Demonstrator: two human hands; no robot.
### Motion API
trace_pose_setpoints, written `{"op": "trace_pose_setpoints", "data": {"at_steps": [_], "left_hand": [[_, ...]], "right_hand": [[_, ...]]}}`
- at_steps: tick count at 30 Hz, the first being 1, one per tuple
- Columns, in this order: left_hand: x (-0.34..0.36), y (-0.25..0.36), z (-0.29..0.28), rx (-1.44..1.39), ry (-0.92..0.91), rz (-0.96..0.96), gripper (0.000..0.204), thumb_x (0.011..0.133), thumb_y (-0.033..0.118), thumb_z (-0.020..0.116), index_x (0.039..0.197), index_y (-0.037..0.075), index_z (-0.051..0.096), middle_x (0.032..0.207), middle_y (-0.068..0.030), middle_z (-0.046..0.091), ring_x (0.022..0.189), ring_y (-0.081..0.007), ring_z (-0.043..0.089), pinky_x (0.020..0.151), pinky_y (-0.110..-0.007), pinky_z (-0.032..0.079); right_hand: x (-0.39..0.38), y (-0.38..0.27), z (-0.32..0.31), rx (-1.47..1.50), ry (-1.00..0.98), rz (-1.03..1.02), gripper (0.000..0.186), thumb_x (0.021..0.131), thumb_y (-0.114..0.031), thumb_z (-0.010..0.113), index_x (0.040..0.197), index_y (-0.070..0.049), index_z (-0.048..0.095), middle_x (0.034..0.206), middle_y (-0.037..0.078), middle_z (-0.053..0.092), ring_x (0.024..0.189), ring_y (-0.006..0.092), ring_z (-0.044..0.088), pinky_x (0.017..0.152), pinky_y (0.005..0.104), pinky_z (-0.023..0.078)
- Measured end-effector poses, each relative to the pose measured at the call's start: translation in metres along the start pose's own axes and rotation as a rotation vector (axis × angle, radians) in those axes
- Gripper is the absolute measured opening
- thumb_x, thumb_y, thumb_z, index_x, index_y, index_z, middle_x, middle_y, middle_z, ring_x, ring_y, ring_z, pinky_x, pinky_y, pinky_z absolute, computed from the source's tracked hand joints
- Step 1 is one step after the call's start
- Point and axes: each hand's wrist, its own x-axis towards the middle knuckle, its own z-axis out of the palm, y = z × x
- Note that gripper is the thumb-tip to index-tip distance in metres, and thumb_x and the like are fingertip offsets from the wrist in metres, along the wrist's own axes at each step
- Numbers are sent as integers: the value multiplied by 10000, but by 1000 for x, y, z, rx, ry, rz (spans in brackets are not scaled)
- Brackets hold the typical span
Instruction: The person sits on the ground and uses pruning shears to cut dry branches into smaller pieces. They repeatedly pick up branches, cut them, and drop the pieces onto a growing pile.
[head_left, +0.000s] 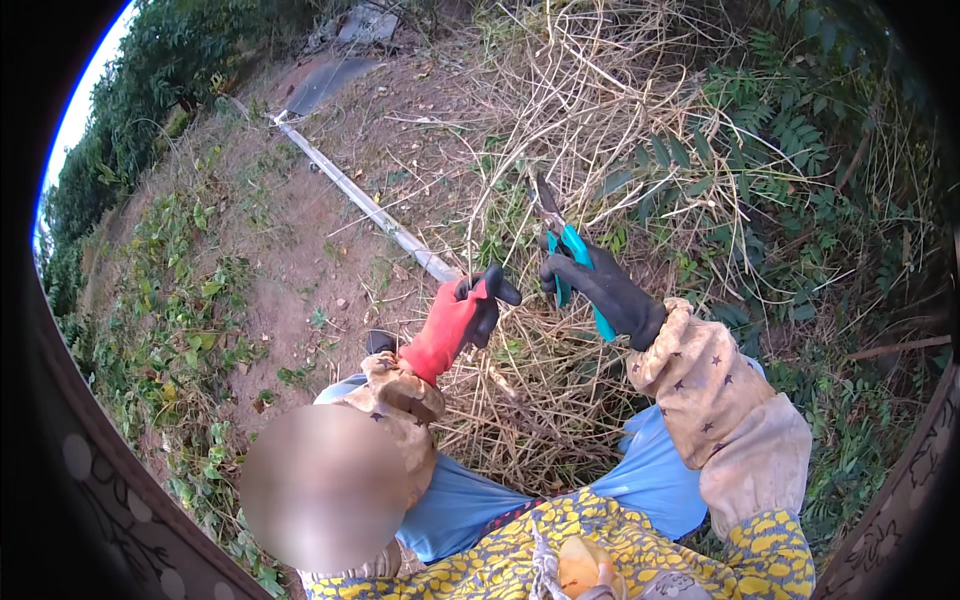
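My left hand (455, 320), in a red glove with black fingers, is closed around a thin dry stem (473, 225) that rises from its grip. One dark fingertip sticks out to the right. My right hand (605, 285), in a black glove, grips pruning shears (574, 246) by their teal handles. The shears' dark blades (543, 196) point up and away, among thin stems and green leaves. Whether the blades touch a stem I cannot tell. A heap of cut-looking dry stalks (530, 400) lies between my legs, below both hands.
A long pale pole (360, 200) lies across bare soil, running from near my left hand to the far left. Beyond it is a dark flat sheet (328, 85). Tangled dry stalks (620, 100) fill the far side. Leafy plants (770, 130) grow at right, low vines (190, 350) at left.
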Motion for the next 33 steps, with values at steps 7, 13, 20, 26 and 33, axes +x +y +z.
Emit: {"op": "trace_pose_setpoints", "data": {"at_steps": [7,13,20,26,33], "left_hand": [[-2,-8,-10,-58,68,-43,500,990,493,519,966,26,698,503,33,464,410,-63,414,400,-231,299],[-5,-18,-14,45,109,15,398,999,416,543,958,48,688,541,51,472,438,-49,411,413,-232,292],[-3,-33,-14,270,233,34,308,997,369,558,942,88,670,572,44,497,507,-51,466,461,-246,345],[-10,-47,-12,907,225,151,220,933,342,611,987,129,619,681,-98,634,658,-286,664,601,-417,499],[-8,-43,-8,1281,60,72,241,914,354,623,1021,139,599,794,-119,679,780,-339,667,677,-448,517]], "right_hand": [[-1,-8,0,-207,96,64,255,970,-307,584,983,-54,547,777,6,513,680,95,474,617,302,413],[-1,10,-8,-331,160,145,339,958,-367,592,997,-33,549,777,64,516,691,164,473,660,370,413],[-7,12,-8,-402,109,24,427,952,-429,587,1134,-54,494,879,122,544,766,224,508,736,406,438],[-7,-16,4,-565,22,118,477,948,-423,593,1174,-16,491,1016,160,597,902,260,589,820,424,459],[-11,0,-8,-658,36,151,471,920,-441,610,1172,-59,497,987,201,635,906,363,636,807,466,473]]}}
